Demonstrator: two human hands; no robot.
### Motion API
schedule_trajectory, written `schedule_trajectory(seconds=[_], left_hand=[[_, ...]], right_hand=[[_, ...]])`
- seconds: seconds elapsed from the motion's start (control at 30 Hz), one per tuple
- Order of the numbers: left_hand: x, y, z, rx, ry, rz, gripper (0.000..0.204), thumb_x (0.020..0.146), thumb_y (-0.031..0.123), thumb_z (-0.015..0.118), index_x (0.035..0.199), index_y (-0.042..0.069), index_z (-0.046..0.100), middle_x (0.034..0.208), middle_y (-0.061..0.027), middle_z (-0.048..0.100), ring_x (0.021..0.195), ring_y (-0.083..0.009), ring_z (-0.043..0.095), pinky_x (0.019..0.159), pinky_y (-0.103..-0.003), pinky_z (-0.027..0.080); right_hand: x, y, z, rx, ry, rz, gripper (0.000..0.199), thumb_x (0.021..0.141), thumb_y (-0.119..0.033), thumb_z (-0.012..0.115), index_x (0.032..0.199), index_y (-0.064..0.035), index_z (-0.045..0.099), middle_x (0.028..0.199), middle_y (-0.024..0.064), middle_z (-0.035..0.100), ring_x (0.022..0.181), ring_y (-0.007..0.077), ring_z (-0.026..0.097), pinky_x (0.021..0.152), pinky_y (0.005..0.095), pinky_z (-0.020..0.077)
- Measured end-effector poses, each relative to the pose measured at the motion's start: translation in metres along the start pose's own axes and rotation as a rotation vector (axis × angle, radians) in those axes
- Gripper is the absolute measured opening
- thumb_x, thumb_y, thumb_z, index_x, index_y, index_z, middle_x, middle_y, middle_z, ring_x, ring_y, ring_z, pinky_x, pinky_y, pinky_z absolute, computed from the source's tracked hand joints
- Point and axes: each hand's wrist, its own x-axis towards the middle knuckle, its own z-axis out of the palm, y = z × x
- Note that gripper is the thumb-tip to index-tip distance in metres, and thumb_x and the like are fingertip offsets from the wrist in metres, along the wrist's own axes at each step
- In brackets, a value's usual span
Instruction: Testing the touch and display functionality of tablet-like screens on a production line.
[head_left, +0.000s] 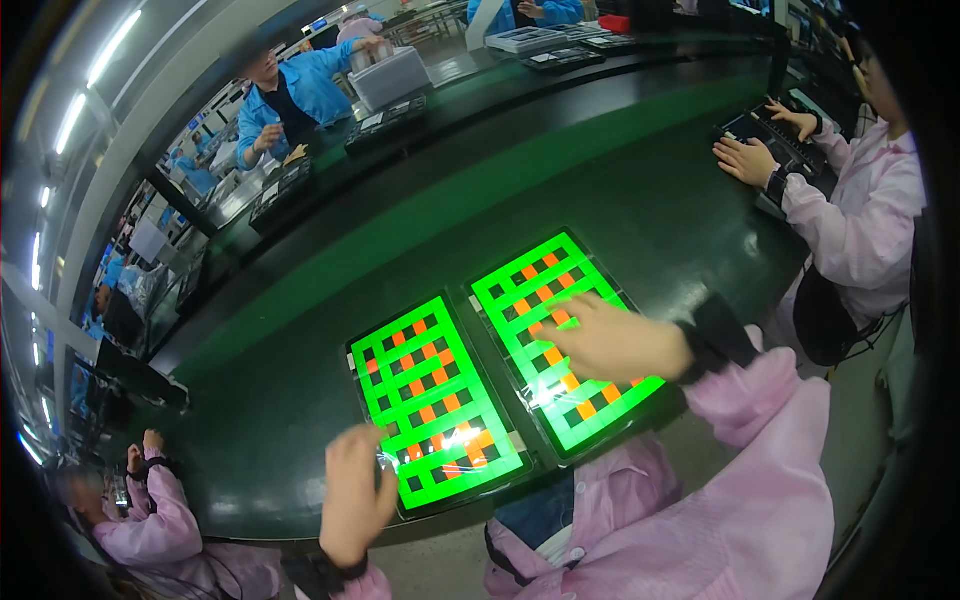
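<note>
Two flat tablet-like panels lie side by side on the dark green bench, each lit with a grid of green, black and orange blocks. The left panel (437, 383) has my left hand (354, 495) at its lower left edge; the fingers are bent, with the thumb held apart, and nothing shows in the hand. Over the right panel (530, 318) reaches my right hand (620, 338), open, its fingers stretched out across the lit screen. Whether the fingertips touch the glass I cannot tell. The right hand covers part of that panel's right side.
At the far right, a person in pink handles a dark panel (775, 140). Another person in pink sits at the far left. Across the bench, a person in blue stands beside a grey-white bin (390, 78). Dark panels (281, 192) lie along the raised far line.
</note>
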Motion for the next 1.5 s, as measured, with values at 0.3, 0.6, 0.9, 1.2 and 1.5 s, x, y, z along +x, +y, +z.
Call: schedule_trajectory(seconds=[0.3,0.6,0.9,1.2,1.5], left_hand=[[0.093,-0.046,0.04,0.035,0.018,0.057,0.045,0.075,-0.003,0.051,0.12,0.002,0.045,0.114,-0.0188,0.052,0.111,-0.0361,0.046,0.095,-0.043,0.036],[-0.013,0.034,-0.01,-0.191,-0.418,0.003,0.046,0.077,0.005,0.057,0.122,0.001,0.045,0.104,-0.019,0.058,0.099,-0.0379,0.052,0.089,-0.043,0.04],[0.027,0.004,-0.001,-0.101,-0.137,0.009,0.044,0.079,0.0,0.054,0.122,0.002,0.046,0.116,-0.0166,0.053,0.111,-0.0351,0.048,0.096,-0.039,0.036],[0.111,-0.037,0.052,0.004,0.001,0.068,0.053,0.075,-0.003,0.053,0.127,0.0,0.04,0.119,-0.0223,0.048,0.113,-0.0393,0.044,0.097,-0.044,0.036],[0.005,0.041,0.006,-0.309,-0.527,0.102,0.054,0.076,0.004,0.057,0.127,-0.001,0.04,0.114,-0.027,0.049,0.108,-0.0425,0.045,0.092,-0.048,0.038]], right_hand=[[-0.063,-0.033,-0.027,0.241,-0.091,-0.051,0.043,0.072,-0.006,0.058,0.113,0.0049,0.05,0.108,0.0189,0.057,0.114,0.0389,0.046,0.093,0.0484,0.0406],[0.026,0.059,0.008,0.242,0.123,0.103,0.043,0.077,-0.005,0.049,0.12,-0.0013,0.047,0.116,0.0224,0.051,0.122,0.0391,0.039,0.099,0.0467,0.0357],[-0.029,0.005,-0.011,0.009,-0.042,0.025,0.037,0.078,-0.013,0.057,0.112,0.0007,0.051,0.107,0.0171,0.059,0.118,0.038,0.043,0.096,0.0479,0.0362],[-0.079,-0.009,-0.034,0.249,0.043,0.125,0.039,0.074,-0.005,0.055,0.113,0.001,0.053,0.105,0.0209,0.059,0.104,0.0375,0.052,0.087,0.0422,0.0438],[0.012,0.07,-0.002,0.226,0.224,0.188,0.038,0.076,0.0,0.048,0.114,0.0021,0.051,0.114,0.0178,0.055,0.122,0.0375,0.041,0.1,0.0439,0.0352]])
